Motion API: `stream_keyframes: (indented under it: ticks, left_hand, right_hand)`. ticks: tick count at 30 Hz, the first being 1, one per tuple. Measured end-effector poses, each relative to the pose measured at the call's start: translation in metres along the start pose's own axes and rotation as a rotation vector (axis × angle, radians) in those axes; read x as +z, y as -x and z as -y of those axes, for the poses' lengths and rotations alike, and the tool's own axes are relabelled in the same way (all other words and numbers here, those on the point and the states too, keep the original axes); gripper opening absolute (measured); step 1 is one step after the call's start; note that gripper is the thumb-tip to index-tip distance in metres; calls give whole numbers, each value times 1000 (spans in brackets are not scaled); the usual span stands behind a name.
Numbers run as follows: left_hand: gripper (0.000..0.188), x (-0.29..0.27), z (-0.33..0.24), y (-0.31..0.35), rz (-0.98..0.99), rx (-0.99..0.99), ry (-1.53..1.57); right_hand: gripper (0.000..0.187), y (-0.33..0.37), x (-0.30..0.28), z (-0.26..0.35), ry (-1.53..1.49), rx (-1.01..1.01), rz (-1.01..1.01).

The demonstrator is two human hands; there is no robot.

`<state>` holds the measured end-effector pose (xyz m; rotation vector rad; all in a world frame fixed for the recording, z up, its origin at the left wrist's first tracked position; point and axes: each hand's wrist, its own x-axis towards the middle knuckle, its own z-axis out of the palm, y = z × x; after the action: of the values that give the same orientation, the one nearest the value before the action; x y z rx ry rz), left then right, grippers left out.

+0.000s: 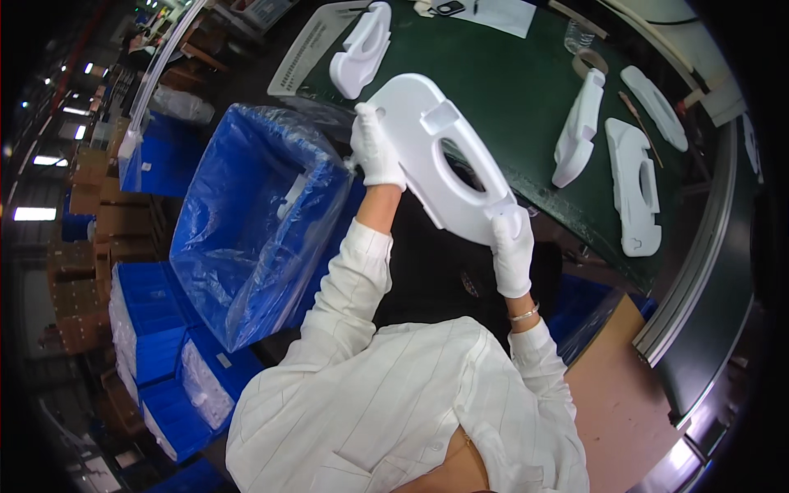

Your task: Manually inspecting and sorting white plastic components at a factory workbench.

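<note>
Between my two gloved hands is a large white plastic part with a long oval opening, tilted in front of the table's near edge. My left hand, in a white glove, grips its upper left end. At its lower right end my right hand, gloved too, is closed on the rim with the thumb on top. A similar white part stands at the table's far left. On the right lie more of them: one on its edge, one flat with an opening and a narrow one.
A blue bin lined with clear plastic stands left of me, with stacked blue crates below it. The green table carries a white basket, a tape roll, a thin brown-handled tool and paper. Cardboard stands at lower right.
</note>
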<state>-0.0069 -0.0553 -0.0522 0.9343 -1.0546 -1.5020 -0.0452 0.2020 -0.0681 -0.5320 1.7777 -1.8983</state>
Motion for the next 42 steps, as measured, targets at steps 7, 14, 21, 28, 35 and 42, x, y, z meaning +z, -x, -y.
stream_keyframes:
  ticks: [7,14,21,28,35,42]
  left_hand:
    - [63,5,-2,16,112,-235,258]
    - [47,15,-5,34,340,-253,316]
    - [46,-2,-59,26,871,-177,9]
    - [54,-14,-99,22,1008,-341,-205]
    - [43,-48,-80,28,969,-351,-165]
    - [53,-40,-81,7,694,-158,41]
  right_hand:
    - [33,6,-23,13,161,-45,30]
    - [39,-4,-60,41,113,11,53]
    - [48,-8,-91,41,138,13,173]
    - [46,-15,-108,72,251,-39,226]
    - [38,-24,-96,78,226,-191,53]
    - [29,-31,-138,59,263,-173,-315]
